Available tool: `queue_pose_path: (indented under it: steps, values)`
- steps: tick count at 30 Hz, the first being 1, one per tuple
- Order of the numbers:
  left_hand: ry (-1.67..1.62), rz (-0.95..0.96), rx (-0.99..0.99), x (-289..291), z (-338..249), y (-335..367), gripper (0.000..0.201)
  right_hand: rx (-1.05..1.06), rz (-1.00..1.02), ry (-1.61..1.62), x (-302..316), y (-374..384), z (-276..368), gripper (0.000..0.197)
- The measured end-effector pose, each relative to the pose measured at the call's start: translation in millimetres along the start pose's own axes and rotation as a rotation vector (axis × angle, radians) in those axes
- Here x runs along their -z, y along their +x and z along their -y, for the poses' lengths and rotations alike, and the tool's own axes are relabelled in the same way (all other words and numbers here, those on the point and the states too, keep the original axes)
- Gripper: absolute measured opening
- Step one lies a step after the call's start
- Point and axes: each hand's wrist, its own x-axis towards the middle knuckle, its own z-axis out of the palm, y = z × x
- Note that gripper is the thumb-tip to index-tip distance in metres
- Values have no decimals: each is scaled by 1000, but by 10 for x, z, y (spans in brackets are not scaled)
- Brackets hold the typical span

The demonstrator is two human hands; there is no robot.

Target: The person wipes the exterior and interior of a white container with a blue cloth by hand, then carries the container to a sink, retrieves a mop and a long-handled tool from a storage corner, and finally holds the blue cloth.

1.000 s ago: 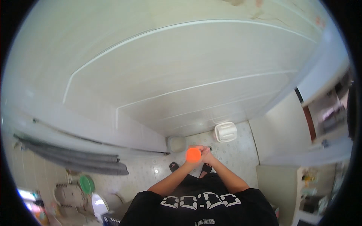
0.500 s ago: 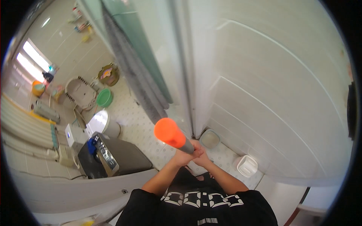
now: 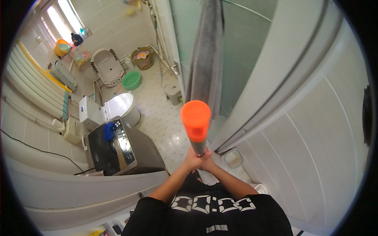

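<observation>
I have a stick [image 3: 193, 128] in front of my tummy, up above the floor [image 3: 169, 137], and only my hands seem to carry it. It has a fat orange end [image 3: 195, 118] on top and a thin grey part [image 3: 198, 148] under that. My left hand [image 3: 191, 159] is curled round the grey part, just below the orange. My right hand [image 3: 207, 160] is closed in against it from the other side, and the fingers overlap, so I can't tell which ones press hardest. The low end is hidden, so I can't say how long the stick is. I think it is stiff and won't bend, and it is likely light, like a tube. The orange bit looks like tough plastic that won't break easily. The grey part looks smooth, so wet hands might slip. The grey part is a good place to hold, and hands spread a bit apart would keep the top from tipping. Past the stick, a grey towel [image 3: 205, 59] hangs down. A green bowl [image 3: 132, 80] sits toward the far edge of the floor, a washing machine [image 3: 145, 155] stands on the left, and a small square bin [image 3: 232, 158] sits by the floor's right edge, near the wall.
</observation>
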Motion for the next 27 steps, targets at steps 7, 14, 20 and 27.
queue_pose_path:
  steps: [7,14,20,27]
  values:
    - [156,-192,-230,827,-119,134,34,157,299,-155,-388,707,257,30]
    - [51,-426,-349,1452,-421,407,33,160,665,-23,-356,1590,151,44]
    - [-49,-578,-312,1967,-531,971,35,-22,186,-191,-263,2497,-255,41]
    - [-32,-608,-349,2546,-574,1857,35,9,-43,-359,-161,3374,-658,43]
